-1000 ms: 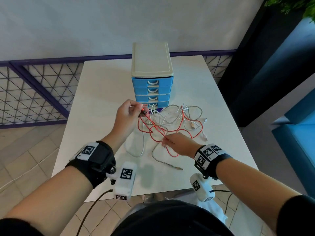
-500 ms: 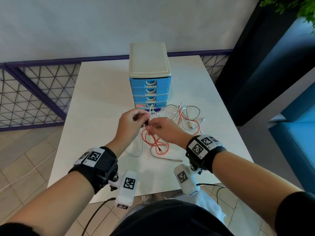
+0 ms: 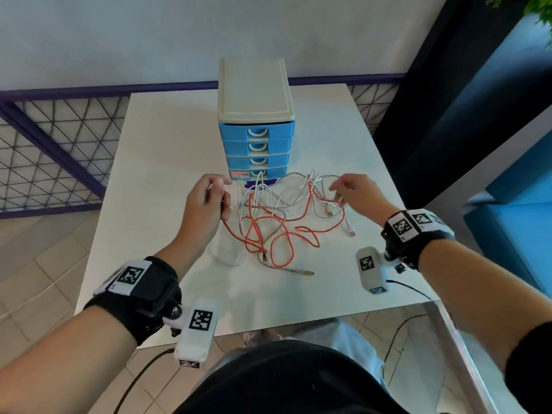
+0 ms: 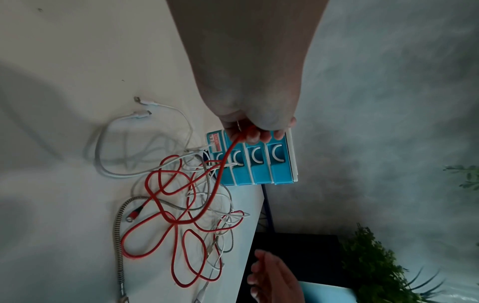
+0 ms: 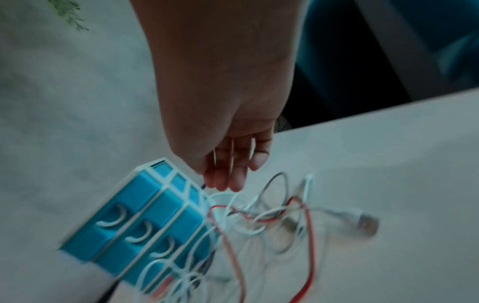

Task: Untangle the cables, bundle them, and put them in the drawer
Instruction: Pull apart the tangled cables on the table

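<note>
A tangle of cables lies on the white table (image 3: 149, 204) in front of a small blue drawer unit (image 3: 255, 144) with a cream top, all its drawers closed. The red cable (image 3: 280, 234) loops through white cables (image 3: 239, 255) and a braided silver cable (image 3: 283, 265). My left hand (image 3: 222, 195) grips one end of the red cable (image 4: 160, 205) just left of the drawers, lifted off the table. My right hand (image 3: 337, 189) hovers over the right side of the tangle with fingers (image 5: 228, 174) hanging loose, holding nothing that I can make out.
A purple-framed mesh railing (image 3: 59, 138) runs behind and left of the table. A dark panel (image 3: 448, 100) and blue seating (image 3: 522, 219) stand on the right. The table's near edge lies just below the cable pile.
My right hand has left the red cable near my left hand and swung out to the right side of the tangle. The left hand keeps its hold on the red cable.
</note>
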A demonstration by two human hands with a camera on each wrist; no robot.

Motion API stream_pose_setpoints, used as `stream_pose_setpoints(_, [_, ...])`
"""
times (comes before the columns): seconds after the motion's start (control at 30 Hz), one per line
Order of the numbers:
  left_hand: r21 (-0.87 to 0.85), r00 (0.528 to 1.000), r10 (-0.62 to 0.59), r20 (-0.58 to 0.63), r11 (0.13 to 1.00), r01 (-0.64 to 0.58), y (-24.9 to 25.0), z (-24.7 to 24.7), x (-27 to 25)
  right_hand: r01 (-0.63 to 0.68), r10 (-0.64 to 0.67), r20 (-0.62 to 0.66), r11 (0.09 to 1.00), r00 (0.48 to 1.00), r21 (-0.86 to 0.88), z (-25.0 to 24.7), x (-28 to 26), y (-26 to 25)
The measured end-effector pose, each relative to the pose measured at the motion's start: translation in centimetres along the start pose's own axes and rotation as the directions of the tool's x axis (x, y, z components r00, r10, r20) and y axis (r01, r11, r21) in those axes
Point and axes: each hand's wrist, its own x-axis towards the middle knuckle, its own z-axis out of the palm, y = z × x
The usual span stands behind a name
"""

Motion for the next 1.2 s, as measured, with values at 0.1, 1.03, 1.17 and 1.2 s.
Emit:
stream_pose_setpoints(0.1, [0.038,0.999,0.027,0.043,0.999,-0.029,-0.1,0.2,-0.1,-0.099,0.107,0.039,0.981,0.993,-0.164,-1.4,0.4,3.0])
stream_pose_setpoints(1.03, [0.114,0.927,0.038,0.374,0.990,-0.087,3.2,6.6,1.1,0.263,-0.236,0.117,0.874,0.965,-0.408,-0.9,-2.5,-7.8])
stream_pose_setpoints(1.17, [0.046,0.932,0.032,0.360,0.998,-0.052,3.7,6.9,1.1,0.240,-0.243,-0.080,0.970,0.967,-0.038,-1.0,-3.1,-9.9])
stream_pose_setpoints(1.2, [0.025,0.936,0.030,0.351,0.999,-0.042,3.9,6.9,1.0,0.225,-0.223,-0.054,0.974,0.973,0.037,-0.9,-3.1,-10.0])
